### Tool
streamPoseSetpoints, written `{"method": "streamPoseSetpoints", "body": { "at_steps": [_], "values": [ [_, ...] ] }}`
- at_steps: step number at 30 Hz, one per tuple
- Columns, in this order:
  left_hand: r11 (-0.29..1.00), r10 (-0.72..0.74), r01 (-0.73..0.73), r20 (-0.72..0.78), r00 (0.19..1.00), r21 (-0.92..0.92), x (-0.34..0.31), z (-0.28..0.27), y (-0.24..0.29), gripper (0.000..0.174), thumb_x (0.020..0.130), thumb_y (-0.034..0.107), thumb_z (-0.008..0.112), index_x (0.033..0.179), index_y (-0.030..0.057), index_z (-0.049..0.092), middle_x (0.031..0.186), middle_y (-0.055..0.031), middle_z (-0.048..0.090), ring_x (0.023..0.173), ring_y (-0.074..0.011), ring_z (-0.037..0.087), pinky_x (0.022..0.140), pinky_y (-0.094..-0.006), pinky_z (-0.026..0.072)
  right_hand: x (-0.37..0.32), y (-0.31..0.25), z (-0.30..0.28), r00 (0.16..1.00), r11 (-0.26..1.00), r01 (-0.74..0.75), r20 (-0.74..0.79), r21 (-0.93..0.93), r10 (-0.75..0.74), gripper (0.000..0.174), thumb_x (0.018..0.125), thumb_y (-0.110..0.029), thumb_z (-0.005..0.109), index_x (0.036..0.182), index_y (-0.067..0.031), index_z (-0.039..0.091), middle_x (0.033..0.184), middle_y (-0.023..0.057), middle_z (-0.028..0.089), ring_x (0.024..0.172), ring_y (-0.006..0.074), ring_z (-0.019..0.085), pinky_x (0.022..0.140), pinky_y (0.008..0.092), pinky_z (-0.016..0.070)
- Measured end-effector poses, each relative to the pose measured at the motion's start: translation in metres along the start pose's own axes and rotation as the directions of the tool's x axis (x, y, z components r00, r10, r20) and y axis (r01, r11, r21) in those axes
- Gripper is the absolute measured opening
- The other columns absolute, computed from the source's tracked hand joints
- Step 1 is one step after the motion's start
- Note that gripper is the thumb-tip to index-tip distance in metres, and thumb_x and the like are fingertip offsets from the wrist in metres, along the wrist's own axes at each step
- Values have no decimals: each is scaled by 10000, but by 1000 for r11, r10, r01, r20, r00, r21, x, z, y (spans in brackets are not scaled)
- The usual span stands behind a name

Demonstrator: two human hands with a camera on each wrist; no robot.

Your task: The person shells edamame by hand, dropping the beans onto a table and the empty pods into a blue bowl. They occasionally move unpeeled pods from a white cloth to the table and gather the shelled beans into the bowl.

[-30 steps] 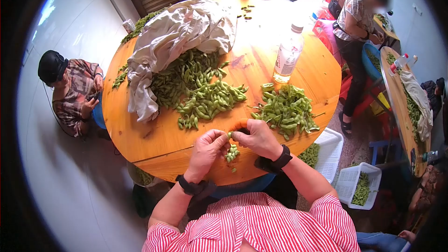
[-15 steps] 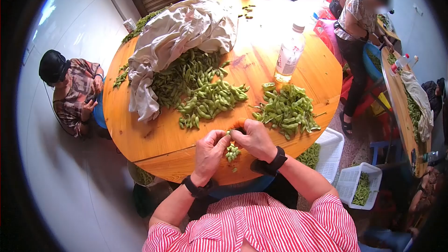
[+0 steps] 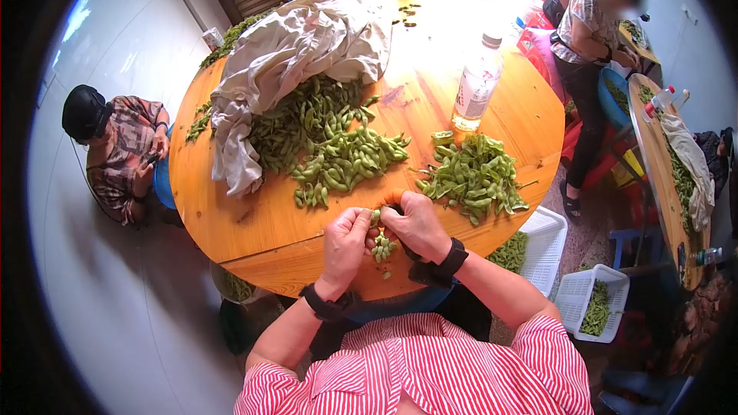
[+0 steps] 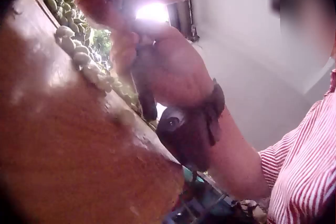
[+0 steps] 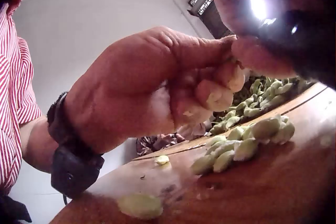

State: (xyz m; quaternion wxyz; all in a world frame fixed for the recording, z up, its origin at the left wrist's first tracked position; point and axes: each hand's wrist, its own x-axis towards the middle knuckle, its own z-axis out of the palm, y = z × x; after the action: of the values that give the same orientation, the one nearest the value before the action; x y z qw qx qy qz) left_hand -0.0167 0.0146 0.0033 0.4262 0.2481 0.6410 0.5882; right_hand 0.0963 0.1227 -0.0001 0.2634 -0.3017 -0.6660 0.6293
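Observation:
Both hands meet over the near edge of the round wooden table, fingertips almost together. A green soybean pod [image 3: 375,217] is pinched by the left hand [image 3: 344,250], and the right hand [image 3: 421,229] grips its other side with thumb and curled fingers. Just below them lies a small heap of shelled green beans [image 3: 382,247], seen larger as plump beans [image 5: 236,148] in the right wrist view. A single bean [image 5: 161,159] lies apart there. Ahead is a large mound of pods [image 3: 350,157]; right of it sits a pile of flattened, leafy-looking pods [image 3: 475,177].
A crumpled white cloth [image 3: 307,46] partly covers the mound. A bottle of yellowish liquid [image 3: 477,88] stands behind the right pile. White baskets [image 3: 544,246] with pods sit on the floor at right. Other people [image 3: 123,146] work around the table [image 3: 254,234] and at another table.
The hands stay over the bean heap. A larger piece of green pod now shows between the fingertips, and the right hand has turned and shifted slightly. The person across has parted their hands.

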Motion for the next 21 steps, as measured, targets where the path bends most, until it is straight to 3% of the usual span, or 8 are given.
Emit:
{"method": "streamPoseSetpoints", "body": {
  "at_steps": [4, 6, 8, 10, 11, 13, 21],
  "values": [
    [971, -104, 136, 164, 981, -199, 8, -13, 2, 231, 1023, 237, 525, 938, 42, 616, 734, -26, 640, 555, -76, 584, 487, -201, 481, 3, 3, -4, 997, 992, -54, 68, 118, 47, 181, 871, -108, 582, 831, 48, 663, 616, 44, 626, 534, 80, 579, 481, 264, 460],
    [904, -195, 291, 304, 933, -313, 12, -19, 1, 242, 1023, 257, 526, 946, 42, 608, 758, -38, 648, 542, -85, 584, 474, -199, 485, 5, 4, -7, 996, 996, -51, 78, 76, 45, 189, 863, -117, 589, 822, 53, 659, 614, 71, 630, 537, 97, 589, 488, 282, 465],
    [922, -204, 279, 277, 939, -267, 10, -14, 5, 236, 1022, 257, 530, 952, 45, 606, 754, -32, 642, 532, -81, 575, 463, -192, 475, 6, 8, -7, 995, 998, -47, 89, 33, 44, 198, 856, -126, 595, 812, 58, 655, 613, 98, 633, 539, 114, 599, 495, 300, 470],
    [938, -211, 267, 250, 945, -221, 9, -13, 7, 230, 1021, 257, 533, 957, 47, 604, 751, -26, 636, 521, -78, 567, 452, -186, 465, 8, 13, -7, 997, 985, 59, 53, -162, -51, 229, 833, -152, 612, 786, 71, 638, 622, 184, 622, 544, 185, 616, 522, 351, 478],
    [955, -188, 237, 252, 949, -178, 8, -13, 7, 224, 1019, 257, 539, 960, 51, 602, 749, -20, 631, 521, -74, 564, 444, -182, 456, 8, 14, -6, 997, 985, 59, 52, -163, -51, 229, 833, -152, 612, 786, 71, 638, 622, 184, 622, 544, 185, 616, 522, 351, 478],
    [969, -167, 206, 254, 953, -134, 8, -14, 8, 218, 1017, 258, 544, 964, 55, 601, 748, -14, 626, 520, -70, 561, 436, -179, 448, 7, 14, -5, 996, 976, 91, 34, -199, -86, 251, 813, -169, 627, 768, 77, 620, 639, 247, 595, 554, 264, 621, 546, 393, 480],
    [989, -144, 148, 231, 962, 0, 3, -11, 16, 122, 997, 173, 535, 1004, 56, 569, 749, 7, 603, 529, -47, 533, 436, -176, 409, -2, -3, -5, 987, 934, 158, 13, -322, -163, 217, 819, -149, 637, 774, 63, 626, 670, 260, 604, 598, 342, 645, 560, 410, 489]
  ]
}}
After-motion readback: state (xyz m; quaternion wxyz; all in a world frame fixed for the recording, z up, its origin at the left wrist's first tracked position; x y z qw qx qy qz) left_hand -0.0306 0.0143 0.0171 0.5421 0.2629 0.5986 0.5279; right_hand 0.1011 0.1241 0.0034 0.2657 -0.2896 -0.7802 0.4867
